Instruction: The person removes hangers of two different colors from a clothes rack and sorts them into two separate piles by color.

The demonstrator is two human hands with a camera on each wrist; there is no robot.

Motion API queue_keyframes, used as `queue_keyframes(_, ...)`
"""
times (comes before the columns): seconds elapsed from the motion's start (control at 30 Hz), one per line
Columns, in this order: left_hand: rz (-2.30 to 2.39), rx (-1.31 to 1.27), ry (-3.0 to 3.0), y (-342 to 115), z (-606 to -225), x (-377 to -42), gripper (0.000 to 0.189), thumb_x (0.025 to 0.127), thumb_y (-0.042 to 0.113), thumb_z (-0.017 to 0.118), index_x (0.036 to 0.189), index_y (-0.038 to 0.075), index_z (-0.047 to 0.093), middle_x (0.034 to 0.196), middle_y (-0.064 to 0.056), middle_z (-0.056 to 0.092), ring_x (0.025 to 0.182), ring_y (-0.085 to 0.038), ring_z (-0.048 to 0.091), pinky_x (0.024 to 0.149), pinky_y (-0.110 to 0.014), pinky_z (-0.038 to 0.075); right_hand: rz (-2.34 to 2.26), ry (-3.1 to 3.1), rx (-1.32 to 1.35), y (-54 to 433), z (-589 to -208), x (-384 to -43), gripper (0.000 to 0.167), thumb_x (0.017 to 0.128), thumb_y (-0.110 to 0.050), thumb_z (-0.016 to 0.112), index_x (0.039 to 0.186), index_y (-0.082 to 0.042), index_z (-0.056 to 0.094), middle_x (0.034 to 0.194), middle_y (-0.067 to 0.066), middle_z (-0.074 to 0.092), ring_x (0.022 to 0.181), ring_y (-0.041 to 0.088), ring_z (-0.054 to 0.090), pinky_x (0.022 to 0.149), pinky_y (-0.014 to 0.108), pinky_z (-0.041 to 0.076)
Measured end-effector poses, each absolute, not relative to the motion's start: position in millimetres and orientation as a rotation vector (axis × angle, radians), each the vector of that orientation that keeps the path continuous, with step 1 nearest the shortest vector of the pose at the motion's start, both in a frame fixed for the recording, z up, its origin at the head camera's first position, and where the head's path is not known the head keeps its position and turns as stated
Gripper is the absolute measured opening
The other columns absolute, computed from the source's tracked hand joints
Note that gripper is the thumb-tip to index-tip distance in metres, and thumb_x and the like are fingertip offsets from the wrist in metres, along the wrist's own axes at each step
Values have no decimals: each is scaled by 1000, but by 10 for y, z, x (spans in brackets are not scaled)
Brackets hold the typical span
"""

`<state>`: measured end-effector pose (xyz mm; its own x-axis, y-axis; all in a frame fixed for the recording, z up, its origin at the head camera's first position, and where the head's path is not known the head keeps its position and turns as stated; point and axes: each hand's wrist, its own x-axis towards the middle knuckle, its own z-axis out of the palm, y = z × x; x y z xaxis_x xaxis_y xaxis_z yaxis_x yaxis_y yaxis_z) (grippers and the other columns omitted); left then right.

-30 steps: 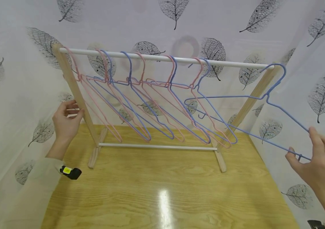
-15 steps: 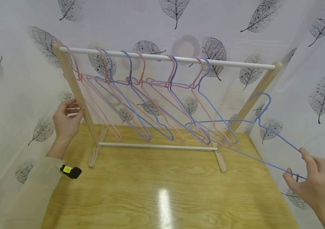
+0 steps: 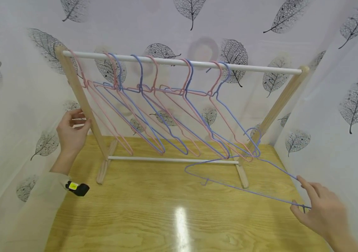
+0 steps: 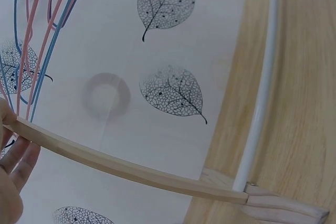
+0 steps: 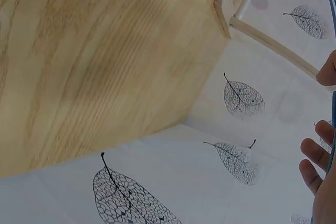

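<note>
A small clothes rack has a white top rail (image 3: 254,68) and wooden posts. My left hand (image 3: 73,131) holds the left post (image 3: 76,89) partway up, fingers behind it; the left wrist view shows the fingers (image 4: 29,161) at the wood. My right hand (image 3: 322,208) grips one end of a blue clothes hanger (image 3: 243,189) between thumb and fingers. That hanger is off the rail, low in front of the rack's right foot, its hook pointing up and back. Several pink hangers (image 3: 227,122) and blue hangers (image 3: 237,115) hang from the rail. In the right wrist view my right hand shows only partly.
The rack stands on a wood-grain table (image 3: 141,210), near the back wall. Its right foot (image 3: 243,176) and white lower bar (image 3: 153,160) are close to the held hanger. Leaf-patterned white sheets (image 3: 311,105) enclose the table at the back and sides.
The blue hanger has come down from rail height at the right post, moving down and left with my right hand. My left hand stays on the left post.
</note>
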<state>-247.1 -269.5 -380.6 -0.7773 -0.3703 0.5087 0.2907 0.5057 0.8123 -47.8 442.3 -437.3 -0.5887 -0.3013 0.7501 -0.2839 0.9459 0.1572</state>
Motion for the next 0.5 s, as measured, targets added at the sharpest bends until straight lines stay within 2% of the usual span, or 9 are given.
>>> queue_keyframes(0.13, -1295, 63, -2089, -2688, -3794, -2462, 37, 97, 9, 70, 132, 0, 67, 97, 30, 57, 83, 13, 59, 71, 1, 50, 0, -2306, 468, 4334, -4476, -492, 73, 88, -56, 41, 128, -5, 72, 90, 11, 71, 62, 36, 62, 48, 48, 47)
queue_keyframes(0.2, -1292, 58, -2087, -2683, -3790, -2458, 37, 97, 9, 70, 132, 0, 67, 97, 30, 57, 83, 13, 59, 71, 1, 50, 20, -2372, 494, 4300, -4524, -485, 70, 84, -52, 47, 132, -6, 70, 92, 9, 71, 67, 33, 64, 51, 46, 49)
queue_keyframes(0.3, -1291, 53, -2083, -2677, -3788, -2452, 36, 97, 8, 70, 132, -1, 67, 97, 30, 57, 83, 14, 59, 71, 2, 50, 67, -2458, 522, 4256, -4601, -471, 72, 71, -41, 65, 135, -8, 68, 95, 5, 70, 72, 30, 66, 55, 43, 51)
queue_keyframes(0.4, -1297, 52, -2083, -2675, -3787, -2450, 36, 97, 8, 70, 132, -1, 67, 97, 30, 57, 83, 14, 59, 71, 2, 50, 99, -2524, 532, 4218, -4665, -458, 86, 55, -32, 78, 137, -10, 66, 99, 1, 70, 76, 28, 66, 57, 40, 52)
queue_keyframes(0.5, -1298, 52, -2083, -2676, -3784, -2452, 36, 97, 8, 70, 132, 0, 67, 97, 30, 57, 84, 13, 59, 71, 1, 50, 117, -2569, 537, 4196, -4723, -460, 89, 51, -28, 82, 137, -10, 65, 99, -1, 68, 75, 23, 63, 56, 33, 50)
